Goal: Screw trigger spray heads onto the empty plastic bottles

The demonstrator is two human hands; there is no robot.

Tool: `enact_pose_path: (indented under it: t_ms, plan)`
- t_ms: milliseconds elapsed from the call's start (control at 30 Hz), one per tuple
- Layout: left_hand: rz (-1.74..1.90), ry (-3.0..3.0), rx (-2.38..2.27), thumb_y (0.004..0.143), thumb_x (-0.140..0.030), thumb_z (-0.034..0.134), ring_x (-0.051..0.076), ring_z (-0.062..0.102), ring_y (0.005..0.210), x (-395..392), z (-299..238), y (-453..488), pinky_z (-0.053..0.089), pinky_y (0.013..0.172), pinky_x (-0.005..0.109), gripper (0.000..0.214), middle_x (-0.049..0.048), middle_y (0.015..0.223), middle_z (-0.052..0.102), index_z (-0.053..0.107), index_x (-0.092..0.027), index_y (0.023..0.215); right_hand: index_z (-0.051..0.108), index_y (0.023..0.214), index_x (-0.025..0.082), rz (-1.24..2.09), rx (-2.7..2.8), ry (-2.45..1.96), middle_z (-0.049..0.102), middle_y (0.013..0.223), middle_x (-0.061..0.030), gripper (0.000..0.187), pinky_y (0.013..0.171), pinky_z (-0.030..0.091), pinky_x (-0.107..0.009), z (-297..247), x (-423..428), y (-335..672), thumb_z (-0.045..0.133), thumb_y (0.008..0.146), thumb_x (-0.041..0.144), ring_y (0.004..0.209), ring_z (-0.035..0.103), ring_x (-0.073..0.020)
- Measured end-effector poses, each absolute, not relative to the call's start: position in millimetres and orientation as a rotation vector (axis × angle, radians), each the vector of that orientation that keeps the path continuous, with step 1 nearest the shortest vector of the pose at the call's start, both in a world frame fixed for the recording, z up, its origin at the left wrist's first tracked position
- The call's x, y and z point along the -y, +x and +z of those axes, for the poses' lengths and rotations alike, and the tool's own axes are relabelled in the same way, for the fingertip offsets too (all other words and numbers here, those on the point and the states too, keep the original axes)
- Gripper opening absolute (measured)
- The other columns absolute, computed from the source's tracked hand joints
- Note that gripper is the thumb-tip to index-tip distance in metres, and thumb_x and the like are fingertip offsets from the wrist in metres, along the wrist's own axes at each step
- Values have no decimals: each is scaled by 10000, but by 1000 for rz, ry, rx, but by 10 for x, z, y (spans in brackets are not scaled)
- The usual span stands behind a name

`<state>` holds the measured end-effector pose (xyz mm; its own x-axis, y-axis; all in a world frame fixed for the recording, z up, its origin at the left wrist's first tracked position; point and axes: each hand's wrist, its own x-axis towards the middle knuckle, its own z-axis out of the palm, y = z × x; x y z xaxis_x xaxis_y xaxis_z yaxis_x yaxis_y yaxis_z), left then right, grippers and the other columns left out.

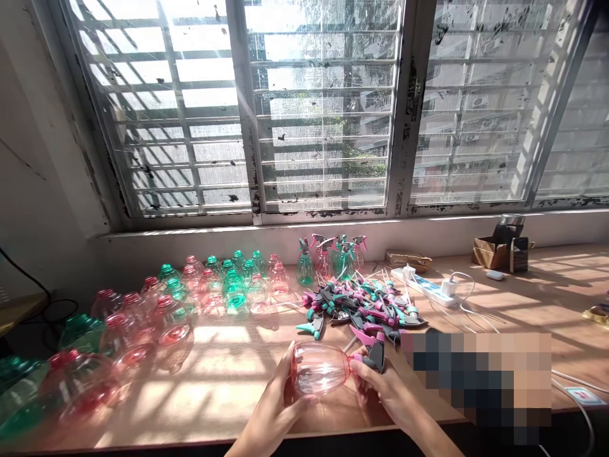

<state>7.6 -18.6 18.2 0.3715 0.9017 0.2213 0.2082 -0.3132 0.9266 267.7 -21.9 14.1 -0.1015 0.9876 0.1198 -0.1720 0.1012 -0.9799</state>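
From my end I have the clear pink bottle (pixel 320 368) lying on its side between both hands, near the front edge of the wooden surface (pixel 214 387), its neck pointing right. The left hand (pixel 279 397) has its fingers wrapped around the base end. The right hand (pixel 387 386) grasps a sprayer head (pixel 375 352), dark grey with a pink trigger, at the mouth of the bottle — I can't tell whether it is screwed tight, nor whether the bottle touches the wood.

Just beyond my hands lies a heap of loose sprayer heads (pixel 361 304) in pink, teal and grey. Behind it, a small group of bottles with sprayers fitted (pixel 323 261) stands upright near the wall. To the left I see many open-necked bottles (pixel 235 292), pink and green, standing in a curved spread — some far back, some close to the front edge. On the right are a white power strip (pixel 428 289) with plugs in it, a shallow wicker basket (pixel 408 261) and a phone (pixel 519 254) propped against a brown box (pixel 489 252).
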Motion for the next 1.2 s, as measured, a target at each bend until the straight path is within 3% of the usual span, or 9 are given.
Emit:
enact_pose_path:
  t_ms: [167,267,400,700,967,1100,1200]
  plan:
    - [1010,1704,-928,904,-536,683,317,426,1451,187,151,69,378,1172,426,927,104,1588,451,112,-365,1615,539,830,228,1293,1167,-877,596,614,49,470,464,433,-258,49,156,2666,784,773,625,472,538,-138]
    - [992,1694,-935,863,-567,717,335,373,1482,152,94,40,322,1208,443,983,108,1625,395,125,-348,1617,553,856,225,1324,1204,-861,606,613,51,418,480,437,-265,109,194,2659,776,809,575,458,539,-133]
    - [967,1680,-976,913,-567,651,322,326,1510,125,74,22,242,1252,454,876,103,1639,372,186,-320,1613,583,881,218,1309,1236,-878,620,645,44,365,509,449,-282,146,225,2652,769,832,529,474,559,-140]
    - [1023,1666,-846,911,-485,700,328,317,1515,166,157,62,276,1243,469,904,57,1693,248,126,-406,1605,562,794,231,1271,1224,-881,641,605,29,433,470,460,-289,81,170,2661,769,788,611,436,562,-158]
    - [951,1718,-971,924,-526,659,331,323,1508,175,188,58,234,1263,479,822,61,1646,367,226,-351,1601,649,778,209,1168,1279,-963,645,627,11,408,537,454,-291,109,197,2684,742,820,604,512,584,-175]
    - [942,1715,-891,944,-519,633,332,372,1483,175,185,65,348,1212,464,879,61,1671,312,88,-363,1617,632,723,208,1177,1297,-956,650,575,10,437,525,455,-284,191,237,2666,724,827,623,483,593,-177]
    - [973,1741,-884,971,-487,604,319,331,1507,178,152,57,289,1240,464,866,51,1679,292,35,-375,1614,636,753,208,1193,1328,-952,670,585,13,417,549,457,-286,215,257,2664,709,850,607,492,602,-175]
